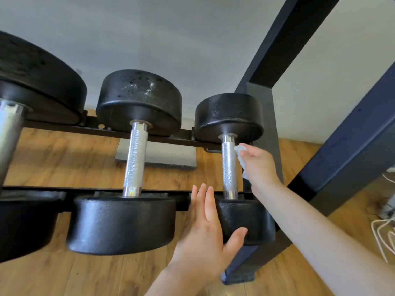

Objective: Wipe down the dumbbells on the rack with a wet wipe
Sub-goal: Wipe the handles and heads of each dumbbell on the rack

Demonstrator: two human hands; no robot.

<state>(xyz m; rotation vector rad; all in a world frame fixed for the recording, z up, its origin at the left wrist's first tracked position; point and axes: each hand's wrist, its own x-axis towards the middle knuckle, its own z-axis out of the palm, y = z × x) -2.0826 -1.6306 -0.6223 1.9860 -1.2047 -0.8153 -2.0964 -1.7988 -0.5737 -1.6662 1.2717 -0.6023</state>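
Note:
Three black dumbbells lie across the rack's two rails (115, 132). The rightmost dumbbell (229, 167) has a knurled silver handle and the smallest heads. My right hand (258, 165) holds a crumpled white wet wipe (241, 159) against the right side of that handle, near its far head. My left hand (206, 229) lies with straight fingers against the left face of this dumbbell's near head (245, 218), thumb spread under it. The middle dumbbell (135, 161) sits to the left, and a larger dumbbell (12, 133) is cut off at the left edge.
The dark blue rack post (265, 116) stands right behind the small dumbbell, with slanted frame beams (350, 133) at the right. Wooden floor (64, 159) lies below, with a grey plate (156, 154) under the rack and white cables (382, 227) at the far right.

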